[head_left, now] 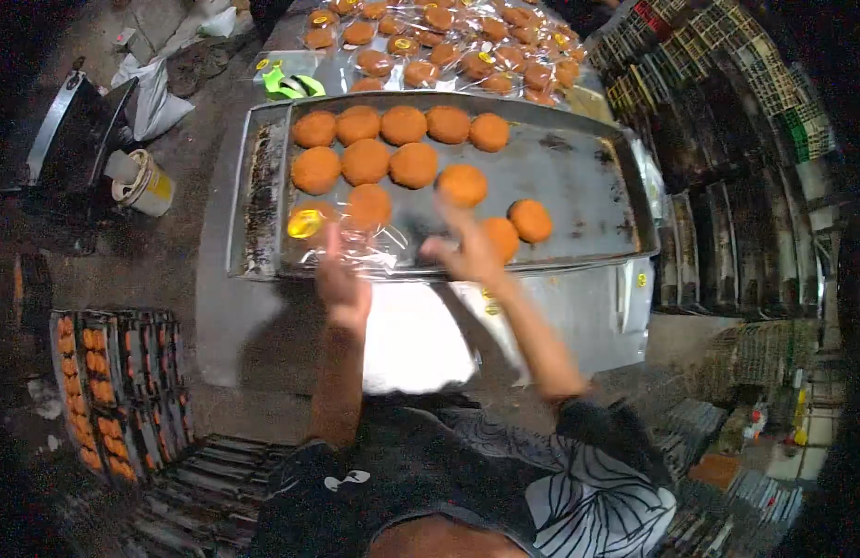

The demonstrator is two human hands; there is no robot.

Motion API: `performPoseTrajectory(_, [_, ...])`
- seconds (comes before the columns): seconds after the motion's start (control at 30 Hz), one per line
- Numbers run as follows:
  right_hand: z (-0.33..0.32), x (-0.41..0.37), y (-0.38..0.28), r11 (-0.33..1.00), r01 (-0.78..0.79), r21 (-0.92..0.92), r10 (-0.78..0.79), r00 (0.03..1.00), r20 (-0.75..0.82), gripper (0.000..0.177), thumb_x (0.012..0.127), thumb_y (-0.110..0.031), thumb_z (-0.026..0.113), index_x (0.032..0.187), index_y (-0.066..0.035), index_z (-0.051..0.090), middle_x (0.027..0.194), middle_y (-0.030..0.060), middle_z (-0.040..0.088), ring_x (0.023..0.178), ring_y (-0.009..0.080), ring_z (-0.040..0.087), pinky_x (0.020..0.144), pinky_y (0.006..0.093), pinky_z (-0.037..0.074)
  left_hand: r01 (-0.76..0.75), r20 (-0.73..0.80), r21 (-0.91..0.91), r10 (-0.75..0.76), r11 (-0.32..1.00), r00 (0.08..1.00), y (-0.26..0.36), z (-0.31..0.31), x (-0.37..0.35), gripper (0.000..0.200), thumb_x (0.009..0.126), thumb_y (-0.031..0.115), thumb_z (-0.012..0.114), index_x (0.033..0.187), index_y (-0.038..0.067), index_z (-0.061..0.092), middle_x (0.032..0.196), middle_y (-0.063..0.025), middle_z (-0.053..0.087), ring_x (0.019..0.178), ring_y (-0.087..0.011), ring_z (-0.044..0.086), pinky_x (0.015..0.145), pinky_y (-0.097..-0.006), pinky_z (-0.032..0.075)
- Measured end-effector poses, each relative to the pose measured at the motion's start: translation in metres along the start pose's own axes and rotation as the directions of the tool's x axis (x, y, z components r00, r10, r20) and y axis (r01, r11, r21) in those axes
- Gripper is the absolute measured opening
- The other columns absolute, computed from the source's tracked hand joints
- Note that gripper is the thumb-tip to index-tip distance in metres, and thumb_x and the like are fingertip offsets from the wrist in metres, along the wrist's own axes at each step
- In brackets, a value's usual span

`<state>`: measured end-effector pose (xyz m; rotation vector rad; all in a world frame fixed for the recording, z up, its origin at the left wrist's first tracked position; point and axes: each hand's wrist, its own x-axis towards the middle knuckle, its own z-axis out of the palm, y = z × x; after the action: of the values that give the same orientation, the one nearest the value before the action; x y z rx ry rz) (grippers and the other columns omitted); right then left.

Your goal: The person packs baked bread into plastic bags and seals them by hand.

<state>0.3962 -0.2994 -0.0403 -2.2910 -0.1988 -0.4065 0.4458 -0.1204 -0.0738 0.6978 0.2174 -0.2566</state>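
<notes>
My left hand (343, 286) is at the front left of a metal baking tray (579, 209), closed on a clear plastic bag (381, 253) with a yellow label (305, 223). One round brown bun (367, 206) lies at the bag's far edge. Blurred by motion, my right hand (469, 249) is over the tray's front middle, thumb and fingers apart. Its fingertips overlap the edge of another bun (462, 185), and a further bun (500, 239) sits just beside the hand. Two rows of buns (364, 162) fill the tray's far left.
Many bagged buns (476, 63) cover the table behind the tray, with a green tape dispenser (290, 84) at their left. Bright white sheeting (416, 339) lies in front. Racks of buns (100, 391) stand left, stacked crates (727, 65) right, and a bucket (151, 186) at left.
</notes>
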Motion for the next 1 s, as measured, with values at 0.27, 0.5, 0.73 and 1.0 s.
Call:
performPoseTrajectory(0.27, [0.016, 0.021, -0.039, 0.942, 0.016, -0.336, -0.122, 0.948, -0.294, 0.053, 0.058, -0.012, 0.067, 0.108, -0.007, 0.051, 0.104, 0.0138, 0.053, 0.091, 0.0301, 0.05, 0.078, 0.0409, 0.037, -0.209, -0.175, -0.359, 0.155, 0.91, 0.972, 0.046, -0.021, 0.012, 0.055, 0.081, 0.023, 0.047, 0.126, 0.001, 0.022, 0.123, -0.0178, 0.033, 0.114, -0.0328, 0.037, 0.095, -0.0509, 0.03])
performPoseTrajectory(0.5, [0.002, -0.051, -0.105, 0.999, 0.042, -0.015, -0.044, 0.907, -0.419, 0.075, 0.054, -0.005, 0.069, 0.123, -0.006, 0.039, 0.082, 0.0127, 0.055, 0.06, 0.0221, 0.046, 0.056, 0.029, 0.041, 0.068, 0.446, -0.181, 0.02, 0.981, 0.895, -0.011, 0.046, -0.053, 0.057, 0.079, 0.036, 0.038, 0.122, 0.0, 0.029, 0.115, -0.019, 0.043, 0.105, -0.0286, 0.045, 0.09, -0.0396, 0.035])
performPoseTrajectory(0.73, [-0.02, -0.096, -0.068, 0.956, -0.016, 0.294, 0.212, 0.73, -0.65, 0.067, 0.068, -0.025, 0.066, 0.122, 0.0, 0.034, 0.107, 0.0181, 0.048, 0.074, 0.024, 0.052, 0.061, 0.028, 0.044, 0.542, 0.651, -0.056, -0.381, 0.838, 0.656, -0.04, 0.076, -0.095, 0.058, 0.077, 0.045, 0.043, 0.114, 0.001, 0.04, 0.103, -0.0157, 0.05, 0.09, -0.0266, 0.053, 0.079, -0.0331, 0.044])
performPoseTrajectory(1.0, [-0.141, 0.0, -0.003, 0.941, -0.265, 0.208, 0.335, 0.802, -0.494, 0.023, 0.074, -0.017, 0.055, 0.089, -0.001, 0.06, 0.08, 0.0173, 0.059, 0.073, 0.0267, 0.058, 0.065, 0.0334, 0.044, -0.582, 0.569, 0.796, -0.537, 0.169, 0.623, -0.202, -0.005, -0.137, 0.028, 0.074, 0.018, 0.062, 0.095, 0.001, 0.056, 0.098, -0.0184, 0.056, 0.088, -0.029, 0.055, 0.078, -0.0341, 0.043])
